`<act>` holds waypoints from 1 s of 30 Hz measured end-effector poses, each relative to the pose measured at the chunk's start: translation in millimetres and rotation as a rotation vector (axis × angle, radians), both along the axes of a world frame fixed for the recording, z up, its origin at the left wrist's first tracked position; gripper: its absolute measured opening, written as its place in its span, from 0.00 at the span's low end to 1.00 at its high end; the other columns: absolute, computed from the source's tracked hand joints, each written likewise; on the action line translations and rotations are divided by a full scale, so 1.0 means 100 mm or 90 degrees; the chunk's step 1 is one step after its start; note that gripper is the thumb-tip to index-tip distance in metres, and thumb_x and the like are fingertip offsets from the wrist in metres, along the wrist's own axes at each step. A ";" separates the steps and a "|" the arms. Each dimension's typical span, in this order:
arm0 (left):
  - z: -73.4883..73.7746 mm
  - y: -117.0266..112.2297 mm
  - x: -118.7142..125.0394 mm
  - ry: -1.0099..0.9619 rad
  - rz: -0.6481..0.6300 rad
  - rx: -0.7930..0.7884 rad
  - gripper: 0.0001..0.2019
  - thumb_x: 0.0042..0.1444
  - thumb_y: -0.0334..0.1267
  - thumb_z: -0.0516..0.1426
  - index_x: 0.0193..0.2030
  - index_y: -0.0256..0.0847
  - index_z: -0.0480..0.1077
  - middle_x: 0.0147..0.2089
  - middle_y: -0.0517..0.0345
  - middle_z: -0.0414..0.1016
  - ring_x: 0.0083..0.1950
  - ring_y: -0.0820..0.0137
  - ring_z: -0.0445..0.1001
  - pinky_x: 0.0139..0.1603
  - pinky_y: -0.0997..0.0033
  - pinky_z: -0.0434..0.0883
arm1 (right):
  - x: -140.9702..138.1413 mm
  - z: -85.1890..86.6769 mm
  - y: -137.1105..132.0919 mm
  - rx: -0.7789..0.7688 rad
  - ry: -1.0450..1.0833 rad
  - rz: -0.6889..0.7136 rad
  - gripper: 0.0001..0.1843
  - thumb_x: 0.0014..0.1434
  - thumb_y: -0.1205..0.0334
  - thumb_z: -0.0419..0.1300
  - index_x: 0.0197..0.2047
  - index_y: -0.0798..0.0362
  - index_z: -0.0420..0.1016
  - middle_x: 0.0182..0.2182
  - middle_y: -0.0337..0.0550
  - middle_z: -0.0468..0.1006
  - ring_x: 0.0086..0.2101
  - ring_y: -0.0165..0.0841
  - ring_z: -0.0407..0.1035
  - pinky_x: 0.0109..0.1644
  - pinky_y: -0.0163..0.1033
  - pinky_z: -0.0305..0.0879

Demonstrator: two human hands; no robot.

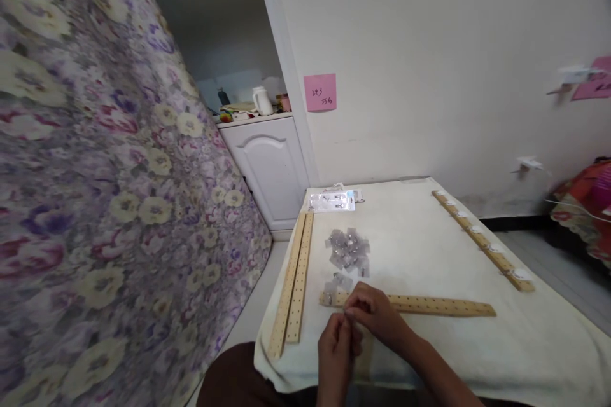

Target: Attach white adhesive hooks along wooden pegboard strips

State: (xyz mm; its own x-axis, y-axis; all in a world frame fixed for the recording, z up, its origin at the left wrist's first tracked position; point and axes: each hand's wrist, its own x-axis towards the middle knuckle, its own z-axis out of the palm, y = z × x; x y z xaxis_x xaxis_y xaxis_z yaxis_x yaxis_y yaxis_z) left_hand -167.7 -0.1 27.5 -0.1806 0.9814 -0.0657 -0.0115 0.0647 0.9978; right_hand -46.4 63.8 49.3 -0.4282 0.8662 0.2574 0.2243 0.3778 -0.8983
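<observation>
My left hand (pixel 337 342) and my right hand (pixel 373 310) meet near the front edge of the table, fingertips pinched together. Whatever sits between the fingers is too small and hidden to make out. Just behind them lies a wooden strip with rows of holes (pixel 439 306), running left to right. On its left end rests a small clear packet (pixel 330 293), with another packet (pixel 342 280) close by. Farther back is a pile of small clear packets (pixel 348 248) with tiny shiny pieces inside.
Two more holed strips (pixel 296 286) lie along the table's left side. At the right edge, another strip (pixel 482 240) carries several white pieces. Clear blister packaging (pixel 331 201) lies at the back of the cloth-covered table (pixel 410 222). A floral curtain (pixel 119 203) hangs at left.
</observation>
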 end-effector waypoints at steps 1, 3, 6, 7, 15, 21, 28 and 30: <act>-0.04 -0.01 -0.01 -0.019 0.000 -0.019 0.22 0.51 0.59 0.55 0.24 0.41 0.62 0.17 0.67 0.62 0.19 0.77 0.59 0.22 0.78 0.56 | 0.01 0.00 -0.01 -0.002 -0.001 0.002 0.04 0.50 0.67 0.60 0.27 0.53 0.76 0.27 0.38 0.72 0.29 0.29 0.65 0.34 0.33 0.60; -0.10 -0.02 -0.02 -0.049 0.012 -0.049 0.23 0.49 0.60 0.56 0.23 0.41 0.61 0.15 0.68 0.62 0.17 0.78 0.57 0.20 0.78 0.54 | 0.05 0.00 -0.01 -0.003 0.013 -0.018 0.05 0.52 0.65 0.59 0.30 0.52 0.76 0.28 0.38 0.73 0.29 0.30 0.66 0.34 0.34 0.61; -0.18 -0.03 -0.04 -0.067 0.042 -0.077 0.22 0.48 0.59 0.57 0.22 0.40 0.62 0.15 0.67 0.63 0.16 0.79 0.57 0.18 0.79 0.52 | 0.14 -0.03 0.02 -0.011 0.029 -0.111 0.07 0.55 0.62 0.56 0.32 0.52 0.75 0.29 0.40 0.74 0.29 0.31 0.66 0.34 0.35 0.62; -0.19 -0.03 -0.05 -0.073 0.049 -0.086 0.22 0.47 0.59 0.57 0.23 0.40 0.62 0.15 0.67 0.64 0.15 0.79 0.57 0.18 0.80 0.51 | 0.16 -0.05 0.03 -0.022 0.024 -0.132 0.07 0.54 0.62 0.56 0.32 0.52 0.74 0.28 0.40 0.74 0.29 0.31 0.67 0.34 0.36 0.63; -0.23 0.01 -0.05 -0.107 0.062 -0.109 0.22 0.44 0.59 0.59 0.23 0.40 0.62 0.16 0.65 0.66 0.15 0.80 0.58 0.17 0.80 0.51 | 0.10 -0.32 0.02 -0.234 0.107 -0.046 0.08 0.51 0.63 0.54 0.37 0.52 0.68 0.24 0.34 0.73 0.22 0.29 0.69 0.24 0.33 0.63; -0.28 0.01 -0.06 -0.040 0.015 -0.110 0.21 0.49 0.58 0.55 0.26 0.40 0.63 0.18 0.66 0.66 0.15 0.80 0.58 0.16 0.80 0.52 | 0.07 -0.33 0.17 -0.126 0.021 -0.061 0.09 0.52 0.65 0.52 0.35 0.53 0.72 0.23 0.36 0.73 0.24 0.30 0.68 0.29 0.35 0.64; -0.26 -0.03 -0.13 0.163 0.013 -0.042 0.14 0.57 0.48 0.51 0.39 0.40 0.67 0.25 0.63 0.69 0.20 0.76 0.65 0.20 0.77 0.60 | 0.01 -0.34 0.45 -0.004 -0.159 -0.090 0.13 0.54 0.66 0.50 0.36 0.53 0.76 0.34 0.44 0.79 0.37 0.36 0.72 0.43 0.38 0.63; -0.25 -0.05 -0.14 0.277 0.017 0.003 0.13 0.58 0.44 0.49 0.42 0.39 0.68 0.27 0.59 0.72 0.26 0.71 0.70 0.27 0.73 0.66 | -0.01 -0.37 0.49 0.002 -0.199 -0.096 0.14 0.56 0.66 0.49 0.37 0.53 0.76 0.37 0.45 0.79 0.40 0.36 0.71 0.46 0.38 0.62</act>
State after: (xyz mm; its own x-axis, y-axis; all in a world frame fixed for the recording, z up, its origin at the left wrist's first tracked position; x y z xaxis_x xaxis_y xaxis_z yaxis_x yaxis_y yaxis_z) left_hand -182.1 -4.7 2.9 -0.2160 0.9760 0.0264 0.4089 0.0659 0.9102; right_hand -47.5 112.8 12.5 -0.3536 0.9253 0.1373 0.5424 0.3224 -0.7758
